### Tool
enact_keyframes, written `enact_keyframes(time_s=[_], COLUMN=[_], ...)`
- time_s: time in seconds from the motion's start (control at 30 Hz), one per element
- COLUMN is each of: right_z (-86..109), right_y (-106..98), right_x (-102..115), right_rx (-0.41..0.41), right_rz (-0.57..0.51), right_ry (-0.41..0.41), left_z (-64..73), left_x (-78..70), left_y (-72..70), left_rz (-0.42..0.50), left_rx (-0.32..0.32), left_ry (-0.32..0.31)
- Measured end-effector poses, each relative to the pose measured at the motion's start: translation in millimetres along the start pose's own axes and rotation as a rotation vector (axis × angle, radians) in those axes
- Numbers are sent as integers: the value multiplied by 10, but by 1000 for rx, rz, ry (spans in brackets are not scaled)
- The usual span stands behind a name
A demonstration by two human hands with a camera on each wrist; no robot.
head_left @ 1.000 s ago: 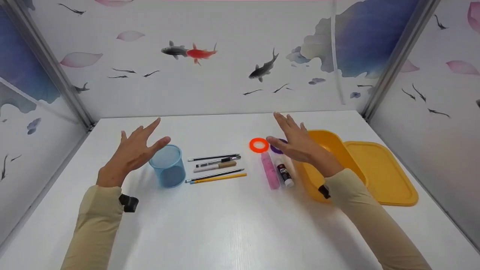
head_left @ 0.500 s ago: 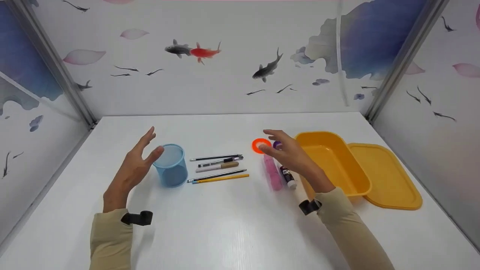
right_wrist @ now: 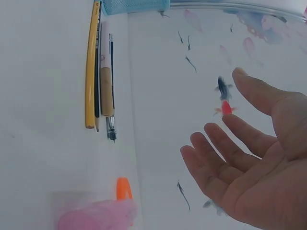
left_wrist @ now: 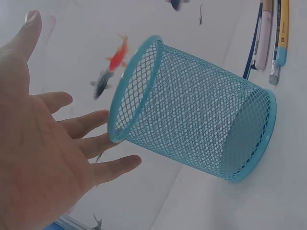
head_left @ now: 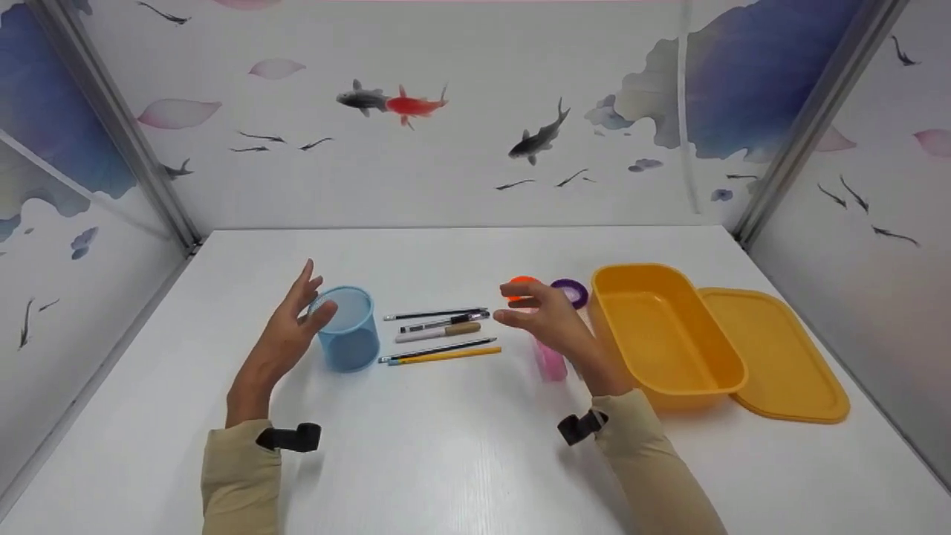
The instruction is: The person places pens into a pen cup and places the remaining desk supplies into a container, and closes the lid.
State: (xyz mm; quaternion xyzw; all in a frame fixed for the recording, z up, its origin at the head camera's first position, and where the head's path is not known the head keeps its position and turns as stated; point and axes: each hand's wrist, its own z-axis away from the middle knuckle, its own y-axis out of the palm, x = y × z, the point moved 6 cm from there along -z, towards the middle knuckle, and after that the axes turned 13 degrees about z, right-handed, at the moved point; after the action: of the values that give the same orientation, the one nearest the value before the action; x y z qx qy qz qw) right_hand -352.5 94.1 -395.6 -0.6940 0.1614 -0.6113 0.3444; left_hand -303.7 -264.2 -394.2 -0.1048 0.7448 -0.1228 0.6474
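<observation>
Showing a left hand (head_left: 286, 334) raised just beside a light-blue wire-mesh pen cup (head_left: 351, 338), with released fingers spread and the palm turned toward the mesh; impossible to tell whether touching the rim. Showing likewise a right hand (head_left: 553, 323) lifted over a pink elongated item (head_left: 551, 364) and an orange ring (head_left: 524, 279), with slightly bent, released fingers and the palm facing inward. Locate the cup upright on the left part of a white tabletop (head_left: 446, 453), near two dark pencils (head_left: 438, 350), a pen (head_left: 446, 322), a pale marker with a brown end (head_left: 438, 332) and a yellow pencil (head_left: 446, 357). Note, in the left-wrist view, tiny lettering on the yellow pencil, too small to read. Observe at right a purple ring (head_left: 582, 296), a yellow-orange plastic box (head_left: 669, 338) and a matching lid (head_left: 787, 357).
</observation>
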Motion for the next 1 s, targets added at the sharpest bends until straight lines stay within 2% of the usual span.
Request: enact_keyframes(time_s=[0.27, 0.53, 0.67, 0.83, 1.0], right_z=[-42, -47, -46, -43, -43], right_y=[178, 327, 402, 499, 517], right_x=[-163, -223, -270, -337, -414], right_rx=[18, 53, 67, 127, 146], right_rz=[28, 39, 27, 33, 41], right_ry=[24, 44, 115, 223, 297], left_z=[-96, -116, -120, -107, -115], left_x=[236, 370, 399, 441, 421], left_y=[72, 69, 73, 63, 72], left_rz=[-95, -79, -72, -53, -29], left_rx=[19, 52, 56, 56, 65], left_ry=[-68, -143, -153, -179, -158])
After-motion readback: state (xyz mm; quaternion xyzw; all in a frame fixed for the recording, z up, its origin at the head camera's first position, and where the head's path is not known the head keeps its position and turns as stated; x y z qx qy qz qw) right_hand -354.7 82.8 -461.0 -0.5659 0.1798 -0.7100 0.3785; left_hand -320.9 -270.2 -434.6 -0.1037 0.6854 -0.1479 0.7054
